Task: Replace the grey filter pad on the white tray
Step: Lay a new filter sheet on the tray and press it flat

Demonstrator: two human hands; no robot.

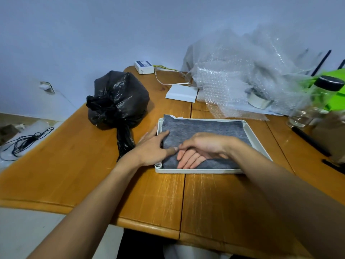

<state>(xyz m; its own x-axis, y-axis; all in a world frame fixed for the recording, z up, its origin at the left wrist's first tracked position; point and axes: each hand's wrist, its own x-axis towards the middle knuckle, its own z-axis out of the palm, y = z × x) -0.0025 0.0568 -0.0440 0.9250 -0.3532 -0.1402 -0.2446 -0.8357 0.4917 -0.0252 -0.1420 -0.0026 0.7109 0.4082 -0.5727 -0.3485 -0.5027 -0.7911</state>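
Note:
A white tray point(258, 142) lies on the wooden table, just right of centre. The grey filter pad point(203, 128) fills it, and its far left corner rides up over the rim. My left hand point(151, 147) rests palm down across the tray's left rim. Its index finger and thumb are on the pad and its other fingers are outside the rim. My right hand point(200, 150) lies flat on the near part of the pad, fingers stretched toward the near left corner. Neither hand grips anything.
A tied black rubbish bag point(116, 100) stands just left of the tray. Behind it are a white box point(182, 93), a small white device point(143, 67) with cables, bubble wrap point(242, 75) and a tape roll point(259, 100). A clear bottle with a black lid point(317, 101) stands at the right.

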